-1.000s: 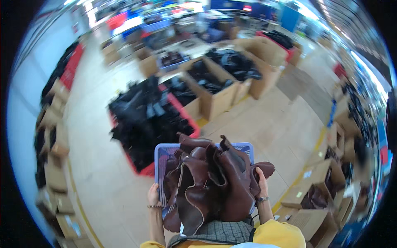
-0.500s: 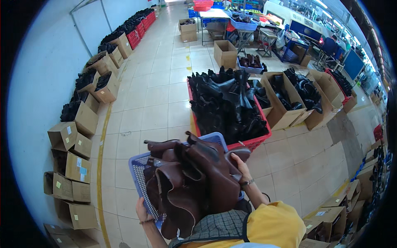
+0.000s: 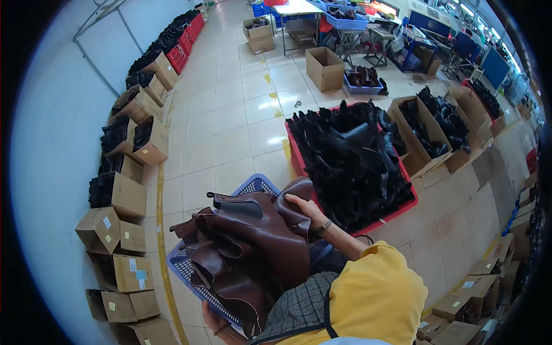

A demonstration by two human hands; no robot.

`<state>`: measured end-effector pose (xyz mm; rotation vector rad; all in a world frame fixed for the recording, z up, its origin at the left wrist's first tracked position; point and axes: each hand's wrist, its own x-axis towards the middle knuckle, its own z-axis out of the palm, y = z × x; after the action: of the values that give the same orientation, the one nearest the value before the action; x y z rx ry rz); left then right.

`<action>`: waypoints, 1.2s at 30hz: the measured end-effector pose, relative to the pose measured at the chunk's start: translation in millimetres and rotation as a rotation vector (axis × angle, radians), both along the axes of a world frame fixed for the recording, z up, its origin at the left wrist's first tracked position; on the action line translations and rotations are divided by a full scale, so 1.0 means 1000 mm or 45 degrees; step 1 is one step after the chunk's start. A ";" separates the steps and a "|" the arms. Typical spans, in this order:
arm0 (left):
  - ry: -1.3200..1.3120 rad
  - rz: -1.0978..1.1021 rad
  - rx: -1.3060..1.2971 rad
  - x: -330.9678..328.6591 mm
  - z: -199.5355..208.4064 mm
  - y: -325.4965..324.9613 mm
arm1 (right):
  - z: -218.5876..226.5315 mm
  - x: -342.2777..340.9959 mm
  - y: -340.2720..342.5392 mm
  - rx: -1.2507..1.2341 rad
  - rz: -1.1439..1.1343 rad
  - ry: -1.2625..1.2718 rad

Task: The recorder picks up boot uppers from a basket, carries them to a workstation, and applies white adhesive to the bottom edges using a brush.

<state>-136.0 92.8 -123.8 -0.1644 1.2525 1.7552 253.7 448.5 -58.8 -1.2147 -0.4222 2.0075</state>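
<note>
A blue-purple perforated plastic basket [image 3: 256, 183] is held tilted against my front, heaped with brown leather boot uppers [image 3: 270, 238]. My left hand [image 3: 213, 319] is closed at the basket's near left edge, its fingers partly hidden under the rim. Over the far right of the heap, my right hand [image 3: 306, 210] grips the rounded end of one brown upper, thumb on top and the other fingers mostly out of sight. Just beyond that hand stands a red crate [image 3: 295, 148] piled with black boot uppers [image 3: 356, 155].
Cardboard boxes [image 3: 129, 194] line the left wall beside a yellow floor line [image 3: 167, 276]. More boxes [image 3: 420, 167] of black uppers stand right of the red crate. Ahead are an open box [image 3: 325, 75], a blue basket [image 3: 363, 89] and a table [image 3: 297, 8]. Boxes [image 3: 467, 294] edge the lower right.
The view has shifted, with the red crate now farther right. The basket and uppers have swung to the left, and my right hand has moved left and up with the upper it grips.
</note>
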 end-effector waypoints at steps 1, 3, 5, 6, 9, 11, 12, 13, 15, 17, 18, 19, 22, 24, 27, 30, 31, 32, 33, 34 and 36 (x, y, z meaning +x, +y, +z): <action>0.003 -0.015 0.023 -0.008 -0.003 0.016 | 0.001 -0.009 0.017 0.015 -0.010 0.039; 0.005 -0.044 0.052 -0.036 -0.004 0.064 | -0.001 -0.032 0.058 0.023 -0.019 -0.010; -0.018 -0.125 0.058 -0.068 -0.004 0.125 | -0.003 -0.053 0.105 0.011 -0.041 -0.054; -0.017 -0.131 0.022 -0.078 -0.008 0.157 | -0.004 -0.061 0.130 0.033 -0.064 0.022; 0.033 -0.219 0.166 -0.133 0.005 0.267 | -0.001 -0.096 0.191 0.034 -0.172 0.121; 0.078 -0.242 0.116 -0.159 0.021 0.338 | 0.005 -0.110 0.234 0.103 -0.297 0.085; 0.096 -0.284 0.155 -0.166 0.026 0.379 | 0.008 -0.113 0.252 0.142 -0.356 0.094; 0.068 -0.348 0.195 -0.173 0.033 0.415 | 0.008 -0.116 0.272 0.104 -0.463 0.112; 0.089 -0.453 0.179 -0.185 0.043 0.486 | 0.002 -0.114 0.302 0.112 -0.553 0.121; 0.076 -0.598 0.244 -0.189 0.043 0.561 | -0.008 -0.110 0.338 0.106 -0.653 0.126; 0.082 -0.605 0.211 -0.190 0.041 0.600 | -0.014 -0.109 0.360 0.119 -0.665 0.109; 0.138 -0.622 0.193 -0.188 0.038 0.639 | -0.019 -0.107 0.383 0.109 -0.734 0.114; 0.235 -0.685 0.148 -0.175 0.025 0.750 | -0.030 -0.093 0.457 0.074 -0.833 0.066; 0.297 -0.747 0.152 -0.168 0.028 0.837 | -0.024 -0.080 0.523 0.036 -0.884 0.028; 0.252 -0.784 0.183 -0.153 0.040 0.929 | -0.013 -0.065 0.601 0.037 -0.899 0.126; 0.211 -0.814 0.170 -0.126 0.047 1.000 | -0.003 -0.040 0.658 0.030 -0.939 0.140; 0.215 -0.835 0.213 -0.118 0.048 1.024 | -0.003 -0.032 0.676 0.073 -0.981 0.081; 0.206 -0.828 0.156 -0.108 0.047 1.050 | -0.004 -0.024 0.696 0.155 -1.004 0.070; 0.187 -0.851 0.164 -0.100 0.045 1.080 | -0.007 -0.015 0.716 0.139 -1.018 0.104; 0.184 -0.861 0.155 -0.092 0.042 1.109 | -0.011 -0.008 0.738 0.108 -1.043 0.059; 0.148 -0.905 0.162 -0.073 0.032 1.171 | -0.020 0.008 0.775 0.088 -1.182 0.198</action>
<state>-208.8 1263.9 -91.4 0.4176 1.0912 1.2231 261.8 1223.2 -79.2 -0.9423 0.1482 1.2473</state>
